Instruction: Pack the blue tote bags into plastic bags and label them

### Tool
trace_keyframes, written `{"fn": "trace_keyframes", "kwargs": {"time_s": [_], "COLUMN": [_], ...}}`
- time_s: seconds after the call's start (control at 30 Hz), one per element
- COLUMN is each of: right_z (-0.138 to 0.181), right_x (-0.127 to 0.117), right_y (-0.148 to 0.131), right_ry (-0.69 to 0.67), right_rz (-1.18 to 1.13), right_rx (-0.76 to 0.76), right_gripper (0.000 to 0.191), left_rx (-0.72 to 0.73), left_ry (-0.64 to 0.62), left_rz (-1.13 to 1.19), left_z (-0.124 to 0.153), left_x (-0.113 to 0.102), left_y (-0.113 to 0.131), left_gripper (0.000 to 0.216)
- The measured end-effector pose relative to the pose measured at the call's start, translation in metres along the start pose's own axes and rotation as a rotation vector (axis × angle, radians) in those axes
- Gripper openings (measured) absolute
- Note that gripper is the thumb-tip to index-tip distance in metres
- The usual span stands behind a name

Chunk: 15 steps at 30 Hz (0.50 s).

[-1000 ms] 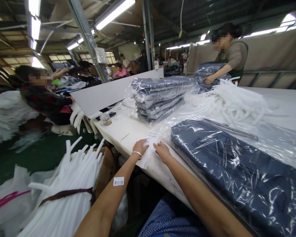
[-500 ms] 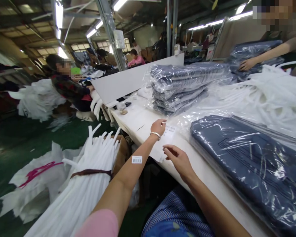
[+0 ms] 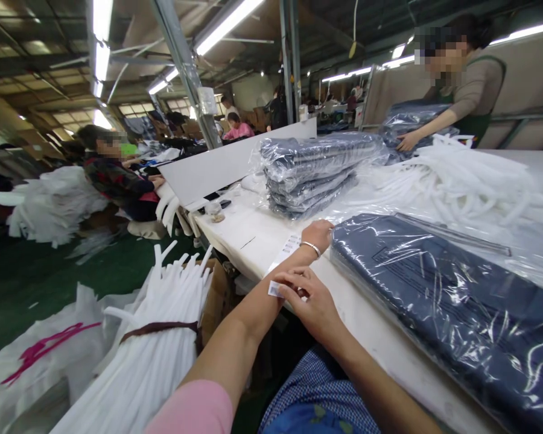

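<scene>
My left hand (image 3: 317, 235), with a bracelet at its wrist, is at the near left corner of a dark blue folded item in a clear plastic bag (image 3: 434, 301). Its fingers look curled; what they hold, if anything, is hidden. On my left forearm sits a small white barcode sticker (image 3: 274, 289). The thumb and fingertips of my right hand (image 3: 310, 298) are closed on the sticker's right edge. A sheet of barcode stickers (image 3: 290, 244) lies on the table (image 3: 235, 226), partly behind my left wrist.
Bagged dark items stand in a stack (image 3: 308, 175) farther back. White strips (image 3: 475, 181) lie heaped at the right. A tied bundle of white strips (image 3: 158, 337) stands at the lower left beside a carton (image 3: 215, 295). A co-worker (image 3: 475, 90) handles bagged items across the table.
My left hand has moved right to the bagged item's corner. My right hand has moved left onto the forearm and taken hold of the barcode sticker. The view has shifted.
</scene>
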State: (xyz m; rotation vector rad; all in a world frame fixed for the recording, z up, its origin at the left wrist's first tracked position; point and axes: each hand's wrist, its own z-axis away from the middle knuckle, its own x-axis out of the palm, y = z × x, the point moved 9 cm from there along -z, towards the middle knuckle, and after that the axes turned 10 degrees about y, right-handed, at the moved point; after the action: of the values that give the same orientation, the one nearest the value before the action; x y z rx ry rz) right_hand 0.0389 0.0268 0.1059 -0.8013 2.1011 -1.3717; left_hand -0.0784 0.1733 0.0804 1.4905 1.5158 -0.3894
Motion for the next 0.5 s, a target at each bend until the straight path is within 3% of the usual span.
{"fn": "trace_keyframes", "kwargs": {"time_s": [0.13,0.27,0.5], "right_z": [-0.005,-0.003,0.012], "right_x": [-0.004,-0.014,-0.057], "right_y": [-0.024,-0.030,-0.038], "right_ry": [-0.128,-0.193,0.034], "right_rz": [0.108,0.119,0.016], "right_rx": [-0.137,-0.167,-0.191], "right_gripper": [0.019,0.012,0.011], "left_rx": [0.096,0.109,-0.097], "left_ry": [-0.126,-0.206,-0.206], "left_rz": [0.012,0.070,0.294], "left_z": [0.017,0.032,0.026], "left_x": [0.026,0.043,0.047], "left_y": [0.029,0.048,0.051], "left_gripper": [0.029,0.026,0.026]}}
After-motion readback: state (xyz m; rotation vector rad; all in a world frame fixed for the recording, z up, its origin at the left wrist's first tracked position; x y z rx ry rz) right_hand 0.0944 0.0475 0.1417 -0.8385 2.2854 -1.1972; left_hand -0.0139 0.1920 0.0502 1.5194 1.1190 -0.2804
